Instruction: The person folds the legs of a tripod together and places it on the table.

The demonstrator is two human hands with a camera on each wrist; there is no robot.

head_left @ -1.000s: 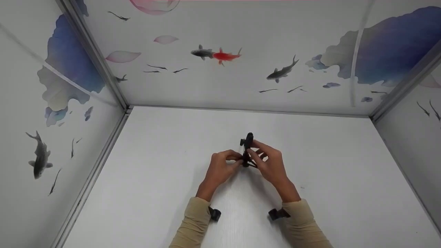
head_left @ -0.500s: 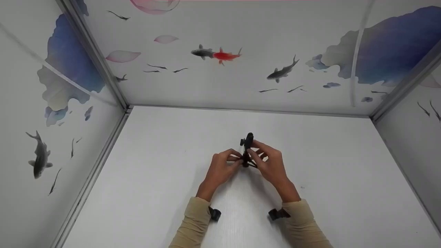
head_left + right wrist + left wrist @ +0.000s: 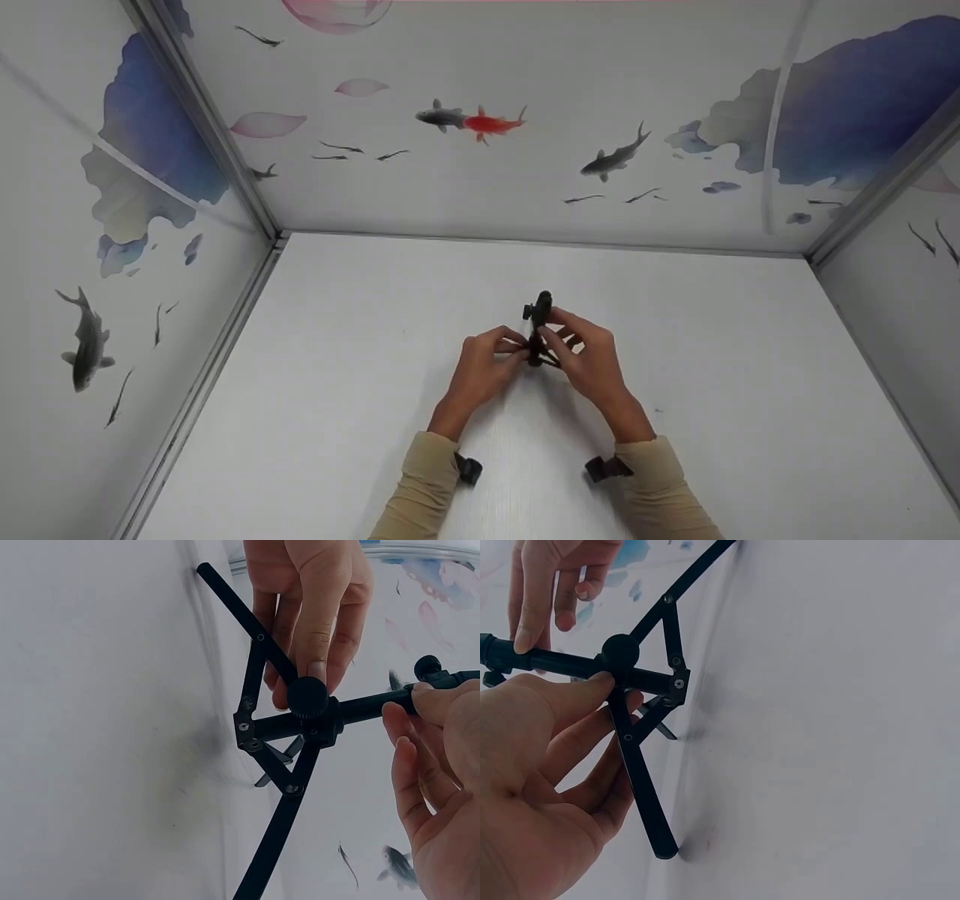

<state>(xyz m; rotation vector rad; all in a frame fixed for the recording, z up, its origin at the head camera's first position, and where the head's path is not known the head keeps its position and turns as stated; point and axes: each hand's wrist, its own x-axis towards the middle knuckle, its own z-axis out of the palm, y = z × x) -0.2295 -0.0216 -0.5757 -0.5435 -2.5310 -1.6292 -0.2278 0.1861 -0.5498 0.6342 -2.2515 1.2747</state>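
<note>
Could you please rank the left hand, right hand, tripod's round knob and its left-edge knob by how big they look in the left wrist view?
1. Left hand
2. Right hand
3. Round knob
4. Left-edge knob
Both hands are cropped; the left looks nearer the camera.

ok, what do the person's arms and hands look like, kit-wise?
Left hand and right hand are bare: no gloves or rings visible. Long tan fabric sleeves, creased along the forearms, cover both arms and end in plain cuffs. A small, blocky black wrist unit juts from the inner side of each cuff. No cables or markings show.
</note>
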